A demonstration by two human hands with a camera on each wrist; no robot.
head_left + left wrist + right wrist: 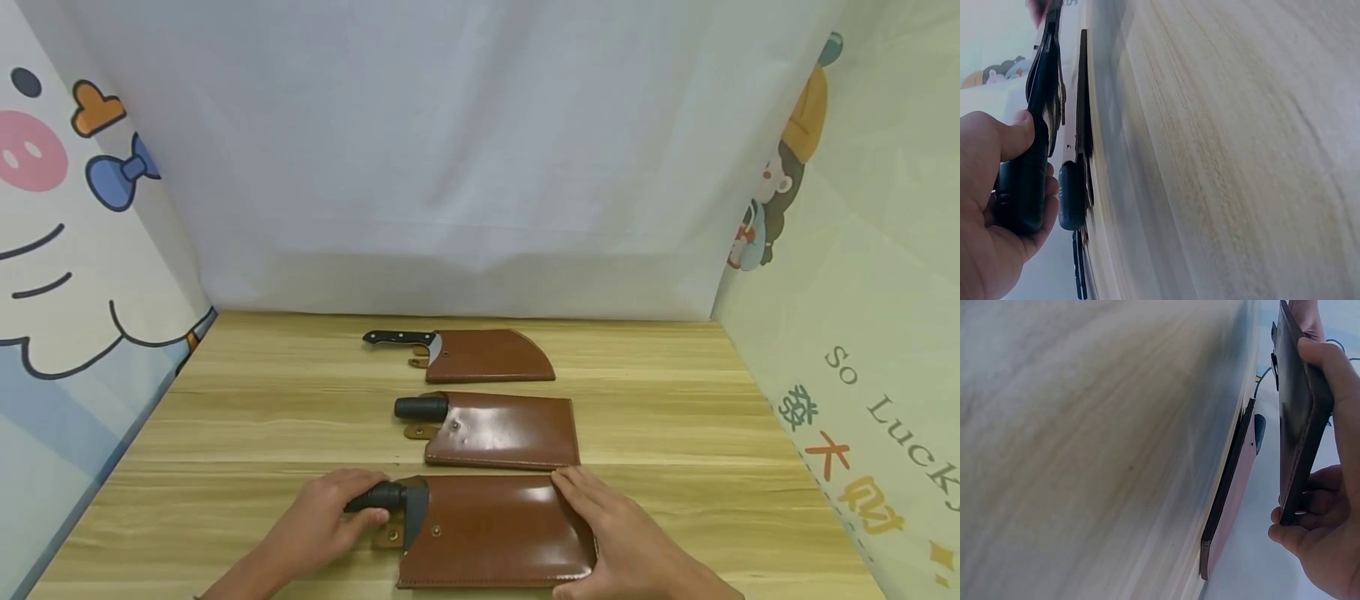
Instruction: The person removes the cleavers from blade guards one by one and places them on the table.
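Observation:
Nearest to me is a cleaver in a brown leather sheath (495,529), its blade base showing grey at the sheath's mouth. My left hand (322,517) grips its black handle (378,497), the thumb along the near side; in the left wrist view the handle (1022,181) lies between thumb and curled fingers. At the sheath's other end, my right hand (630,537) holds the edge between thumb and fingers. The right wrist view shows that sheath (1300,425) edge-on, raised off the tabletop. A strap with a snap (390,536) hangs out beside the handle.
Just beyond lies a second sheathed cleaver (510,429) with a black handle. Farther back is a third knife in a curved brown sheath (487,356), its riveted handle (401,337) pointing left. Printed cloths flank the wooden table (225,433); a white curtain (465,167) hangs behind.

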